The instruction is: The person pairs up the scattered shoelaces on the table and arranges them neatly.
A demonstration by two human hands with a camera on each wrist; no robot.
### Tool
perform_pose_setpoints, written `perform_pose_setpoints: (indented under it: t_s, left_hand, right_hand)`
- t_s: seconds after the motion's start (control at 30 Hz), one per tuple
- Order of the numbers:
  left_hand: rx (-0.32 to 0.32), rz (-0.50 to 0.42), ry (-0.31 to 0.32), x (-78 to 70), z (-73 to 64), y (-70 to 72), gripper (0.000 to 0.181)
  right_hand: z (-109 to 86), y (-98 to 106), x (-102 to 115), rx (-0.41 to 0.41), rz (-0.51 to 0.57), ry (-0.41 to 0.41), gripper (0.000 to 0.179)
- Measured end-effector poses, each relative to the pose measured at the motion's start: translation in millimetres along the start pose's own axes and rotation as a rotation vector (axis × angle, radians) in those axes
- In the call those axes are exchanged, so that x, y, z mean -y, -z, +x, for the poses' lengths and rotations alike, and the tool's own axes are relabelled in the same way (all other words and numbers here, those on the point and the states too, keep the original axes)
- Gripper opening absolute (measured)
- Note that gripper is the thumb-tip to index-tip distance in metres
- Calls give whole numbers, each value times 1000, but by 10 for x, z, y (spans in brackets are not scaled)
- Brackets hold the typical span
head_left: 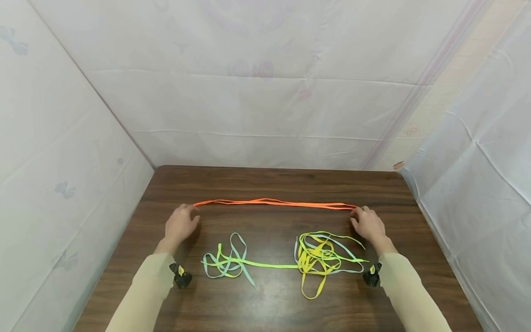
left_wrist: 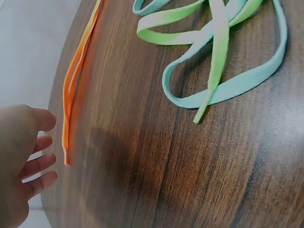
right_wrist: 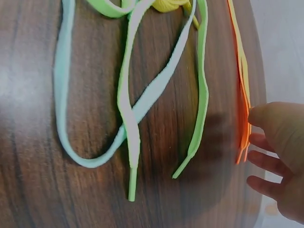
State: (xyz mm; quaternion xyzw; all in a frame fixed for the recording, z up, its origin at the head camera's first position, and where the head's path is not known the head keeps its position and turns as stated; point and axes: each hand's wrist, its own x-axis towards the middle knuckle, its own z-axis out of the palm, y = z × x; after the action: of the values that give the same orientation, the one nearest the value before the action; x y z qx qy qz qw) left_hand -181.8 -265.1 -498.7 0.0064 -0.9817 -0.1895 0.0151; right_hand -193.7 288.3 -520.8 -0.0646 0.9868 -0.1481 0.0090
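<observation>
An orange shoelace [head_left: 269,201], doubled into parallel strands, stretches left to right across the far part of the table. My left hand [head_left: 181,224] is by its left end; in the left wrist view the loosely bent fingers [left_wrist: 40,164] stay apart from the lace and hold nothing. At the opposite end is my right hand [head_left: 369,224]. The right wrist view has its thumb right at the orange strands [right_wrist: 243,114], with the other fingers spread and not curled round them. Nearer me, a light green shoelace [head_left: 271,265] runs between two loose tangles.
Light blue lace [left_wrist: 247,85] loops through the left tangle. The right one mixes green, blue and yellow lace [head_left: 310,298], with lace tips [right_wrist: 132,185] pointing toward the right. Pale patterned sheets [head_left: 265,106] hang behind and beside the brown wooden table [head_left: 274,313].
</observation>
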Motion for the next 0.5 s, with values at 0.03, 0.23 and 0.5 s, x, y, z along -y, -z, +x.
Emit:
perform_pose_setpoints:
  t_s: [0.03,0.23,0.5]
  left_hand:
    - [-4,3,-16,-15,-8,0,24]
    - [-17,16,-111,-137,-84,-1,23]
    - [-31,37,-231,-295,-255,-24,24]
  right_hand:
    - [-11,-6,10,-8,1,6,18]
    - [-108,-48,102,-62,3,59,21]
    - [-258,-121,253,-153,-21,150,20]
